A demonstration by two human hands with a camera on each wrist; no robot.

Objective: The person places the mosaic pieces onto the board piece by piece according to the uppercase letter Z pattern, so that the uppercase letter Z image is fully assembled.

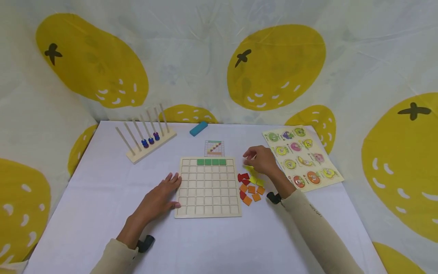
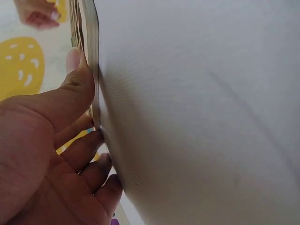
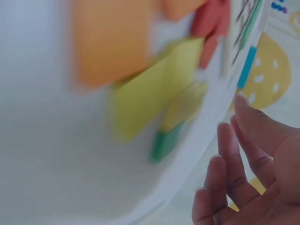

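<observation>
A wooden grid board (image 1: pixel 208 187) lies flat on the table, with a short row of green tiles (image 1: pixel 208 162) along its far row. My left hand (image 1: pixel 161 198) rests against the board's left side, thumb and fingers spread along the edge; the left wrist view shows the thumb (image 2: pixel 74 89) at that edge. Over the loose tiles to the right, my right hand (image 1: pixel 261 160) hovers with fingers slightly bent and nothing held. Yellow tiles (image 1: pixel 252 179), red tiles (image 1: pixel 243 177) and orange tiles (image 1: pixel 251 189) lie below it. A green tile (image 3: pixel 166 142) shows beside the yellow ones.
A small pattern card (image 1: pixel 214 148) lies behind the board. At the back left stands a wooden rack (image 1: pixel 154 146) with upright pegs and several beads. A blue block (image 1: pixel 199 128) lies at the back, and a fruit puzzle board (image 1: pixel 304 158) sits right of my right hand.
</observation>
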